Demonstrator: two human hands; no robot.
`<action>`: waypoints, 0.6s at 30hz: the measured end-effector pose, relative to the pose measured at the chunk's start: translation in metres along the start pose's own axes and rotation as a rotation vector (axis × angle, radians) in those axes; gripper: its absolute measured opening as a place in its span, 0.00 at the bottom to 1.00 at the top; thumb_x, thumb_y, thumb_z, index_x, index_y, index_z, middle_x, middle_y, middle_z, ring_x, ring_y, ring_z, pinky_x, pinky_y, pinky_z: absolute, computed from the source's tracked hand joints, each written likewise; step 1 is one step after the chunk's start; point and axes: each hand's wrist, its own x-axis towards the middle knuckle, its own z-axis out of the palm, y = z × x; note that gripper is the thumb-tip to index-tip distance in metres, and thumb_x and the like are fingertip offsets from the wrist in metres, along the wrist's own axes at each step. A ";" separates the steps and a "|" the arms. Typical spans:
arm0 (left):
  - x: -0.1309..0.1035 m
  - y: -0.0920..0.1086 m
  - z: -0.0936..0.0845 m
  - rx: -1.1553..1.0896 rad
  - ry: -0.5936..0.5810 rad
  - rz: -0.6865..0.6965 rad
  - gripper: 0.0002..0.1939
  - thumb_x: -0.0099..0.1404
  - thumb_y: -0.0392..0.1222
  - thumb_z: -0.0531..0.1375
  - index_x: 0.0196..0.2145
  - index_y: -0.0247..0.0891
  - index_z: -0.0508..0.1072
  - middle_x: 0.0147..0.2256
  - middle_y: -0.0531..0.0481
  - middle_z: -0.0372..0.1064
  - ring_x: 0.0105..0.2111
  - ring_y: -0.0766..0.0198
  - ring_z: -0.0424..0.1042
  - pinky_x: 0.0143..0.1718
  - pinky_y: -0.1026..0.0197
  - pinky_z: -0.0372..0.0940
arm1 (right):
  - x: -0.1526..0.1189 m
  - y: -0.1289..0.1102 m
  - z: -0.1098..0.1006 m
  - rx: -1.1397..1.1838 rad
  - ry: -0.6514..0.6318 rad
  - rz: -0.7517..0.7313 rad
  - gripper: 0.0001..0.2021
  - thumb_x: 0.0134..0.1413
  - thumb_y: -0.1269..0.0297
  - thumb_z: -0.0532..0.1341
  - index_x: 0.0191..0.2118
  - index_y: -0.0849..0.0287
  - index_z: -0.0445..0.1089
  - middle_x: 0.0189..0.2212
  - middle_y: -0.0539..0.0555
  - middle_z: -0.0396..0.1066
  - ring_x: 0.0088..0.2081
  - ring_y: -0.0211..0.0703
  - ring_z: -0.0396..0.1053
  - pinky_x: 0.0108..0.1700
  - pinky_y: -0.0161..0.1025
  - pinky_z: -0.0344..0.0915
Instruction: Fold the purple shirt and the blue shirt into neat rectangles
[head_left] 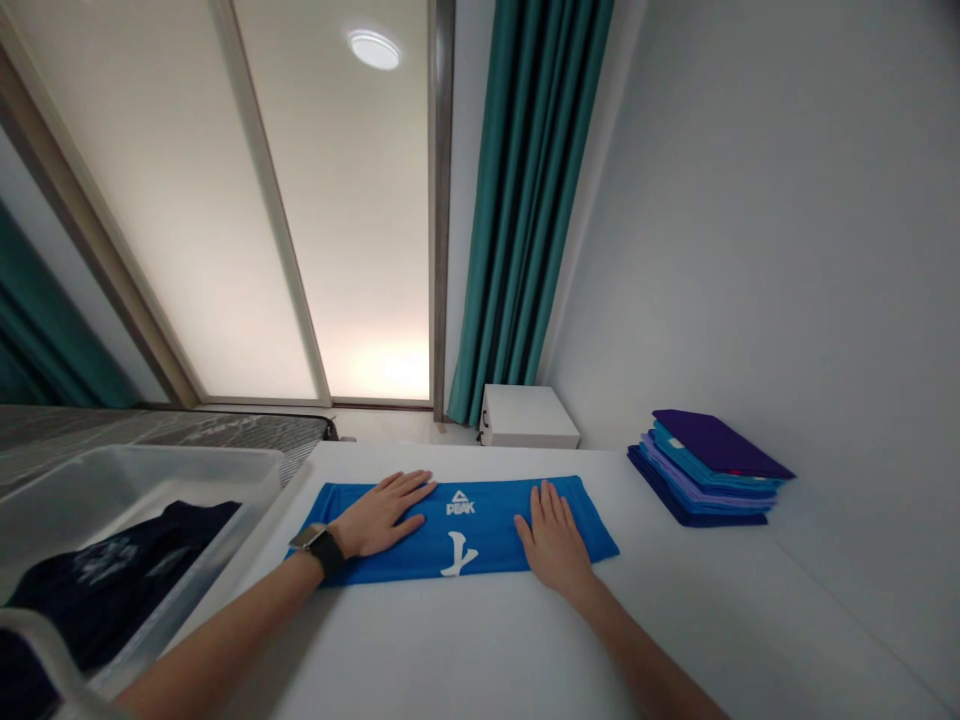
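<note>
A blue garment (491,530) lies folded into a wide flat strip on the white table (465,650), with a white PEAK logo and a white character facing up. My left hand (381,515) lies palm down on its left part, fingers spread, a dark-banded watch on the wrist. On the right part rests my right hand (555,535), also flat, its fingers stretched out. The logo and character show between the two hands. Neither hand grips the cloth.
At the table's right side stands a stack of folded clothes (712,470), purple on top with blue and lilac below. A translucent bin (247,465) on the left holds dark clothes (142,560). Beyond the table's far edge is a white cabinet (529,415).
</note>
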 end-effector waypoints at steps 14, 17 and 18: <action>-0.020 0.019 -0.028 -0.035 -0.153 0.290 0.29 0.72 0.54 0.46 0.68 0.52 0.46 0.68 0.55 0.42 0.67 0.58 0.45 0.68 0.50 0.38 | 0.033 0.020 0.004 0.011 -0.007 -0.108 0.37 0.66 0.47 0.34 0.68 0.76 0.44 0.69 0.65 0.39 0.69 0.51 0.36 0.68 0.48 0.35; -0.023 0.018 -0.034 -0.129 -0.200 0.383 0.28 0.70 0.55 0.49 0.66 0.54 0.52 0.66 0.57 0.48 0.66 0.57 0.50 0.68 0.52 0.41 | 0.033 0.020 0.004 -0.007 -0.012 -0.114 0.38 0.66 0.47 0.35 0.68 0.76 0.45 0.68 0.65 0.39 0.69 0.51 0.36 0.68 0.48 0.35; -0.025 0.016 -0.032 -0.146 -0.176 0.370 0.28 0.70 0.56 0.48 0.66 0.54 0.54 0.66 0.57 0.49 0.65 0.57 0.52 0.68 0.51 0.41 | 0.033 0.021 0.004 -0.011 -0.016 -0.117 0.38 0.66 0.47 0.34 0.67 0.76 0.45 0.68 0.66 0.39 0.69 0.51 0.36 0.68 0.48 0.35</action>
